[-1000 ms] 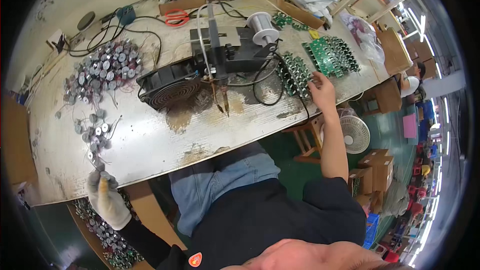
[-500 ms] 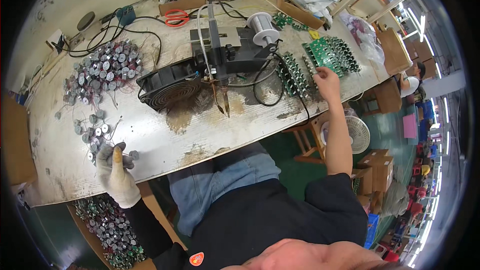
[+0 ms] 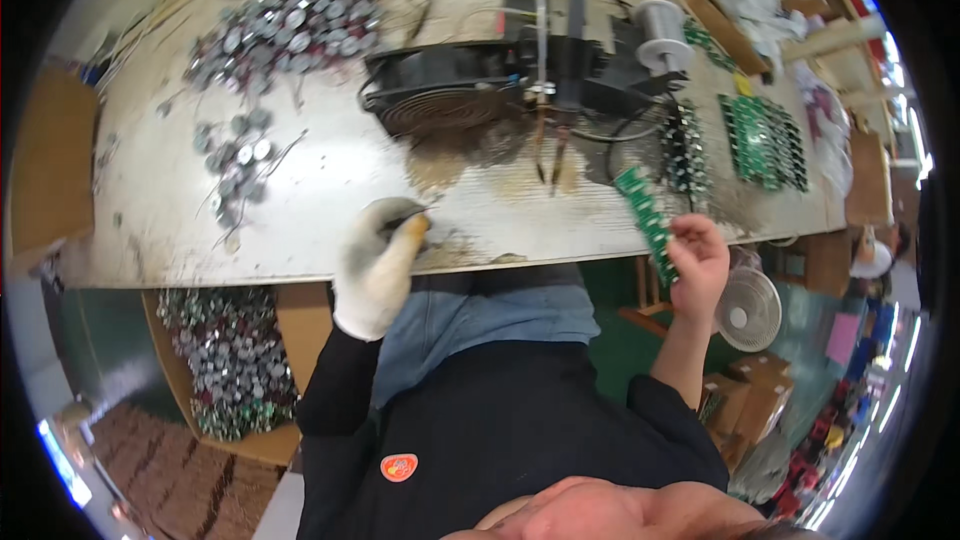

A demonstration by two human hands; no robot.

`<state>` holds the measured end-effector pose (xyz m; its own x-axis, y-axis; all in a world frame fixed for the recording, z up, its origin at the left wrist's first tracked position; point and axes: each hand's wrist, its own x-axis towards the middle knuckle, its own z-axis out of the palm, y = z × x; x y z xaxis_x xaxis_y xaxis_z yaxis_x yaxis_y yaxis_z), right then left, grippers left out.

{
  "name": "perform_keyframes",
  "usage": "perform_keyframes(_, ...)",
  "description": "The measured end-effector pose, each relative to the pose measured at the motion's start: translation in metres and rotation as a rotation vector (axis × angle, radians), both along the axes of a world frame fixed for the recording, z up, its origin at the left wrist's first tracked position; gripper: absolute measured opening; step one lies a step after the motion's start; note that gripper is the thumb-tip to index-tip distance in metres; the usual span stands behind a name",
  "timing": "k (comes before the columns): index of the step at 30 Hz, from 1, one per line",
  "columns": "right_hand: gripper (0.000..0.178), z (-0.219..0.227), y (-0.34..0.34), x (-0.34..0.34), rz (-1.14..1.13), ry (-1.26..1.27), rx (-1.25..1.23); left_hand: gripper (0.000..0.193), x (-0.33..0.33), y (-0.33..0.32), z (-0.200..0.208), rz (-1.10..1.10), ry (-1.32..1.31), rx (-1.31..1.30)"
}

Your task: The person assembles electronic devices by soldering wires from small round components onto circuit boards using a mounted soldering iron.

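My left hand (image 3: pixel 375 265), in a pale work glove with a yellowed thumb, is closed above the table's front edge. Thin dark wires poke out past its thumb; the body of the small round motor they belong to is hidden in the fingers. Bare, my right hand (image 3: pixel 697 262) pinches the near end of a green circuit board strip (image 3: pixel 645 215), which slants up and to the left. Between the hands and farther back stands a soldering stand (image 3: pixel 572 50), its tip pointing down over the scorched tabletop.
Left of the black fan (image 3: pixel 445 90) lie a big heap of small motors (image 3: pixel 290 30) and a smaller group (image 3: pixel 238 165). Board strips (image 3: pixel 765 140) rest at the right, near the solder wire spool (image 3: pixel 662 35). A carton of wired parts (image 3: pixel 235 360) stands below the table.
My left hand has moved right from the small motor group, taking a motor along. My right hand has drawn a circuit board strip off the rows toward me. The view has shifted.
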<state>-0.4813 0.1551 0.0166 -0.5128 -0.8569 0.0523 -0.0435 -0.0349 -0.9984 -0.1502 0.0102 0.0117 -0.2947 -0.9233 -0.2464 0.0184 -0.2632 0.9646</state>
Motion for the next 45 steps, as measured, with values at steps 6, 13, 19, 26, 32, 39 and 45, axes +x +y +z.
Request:
perform_keyframes(6, 0.026, -0.004, -0.028, 0.052, 0.176, 0.639, 0.146, 0.022, -0.013, 0.004, 0.001, -0.032, -0.041, 0.051)
perform_keyframes(13, 0.045, 0.005, -0.061, 0.048, 0.265, 0.664, 0.163, 0.026, -0.029, 0.005, 0.002, -0.116, -0.031, 0.075)
perform_keyframes(19, 0.036, -0.007, -0.075, 0.042, 0.511, 0.401, 0.296, 0.025, -0.046, 0.0, 0.011, -0.197, 0.044, 0.238)
perform_keyframes(26, 0.034, -0.005, -0.063, 0.073, 0.311, -0.307, 0.256, 0.024, -0.064, 0.001, 0.006, -0.158, 0.135, 0.362)
perform_keyframes(32, 0.038, -0.011, -0.062, 0.085, 0.367, -0.354, 0.219, 0.024, -0.074, 0.0, -0.006, -0.191, 0.096, 0.225)
perform_keyframes(39, 0.041, -0.013, -0.062, 0.088, 0.377, -0.335, 0.169, 0.023, -0.079, -0.003, 0.003, -0.171, 0.184, 0.394)
perform_keyframes(45, 0.041, -0.011, -0.063, 0.089, 0.367, -0.319, 0.138, 0.023, -0.08, -0.005, 0.007, -0.146, 0.207, 0.464)
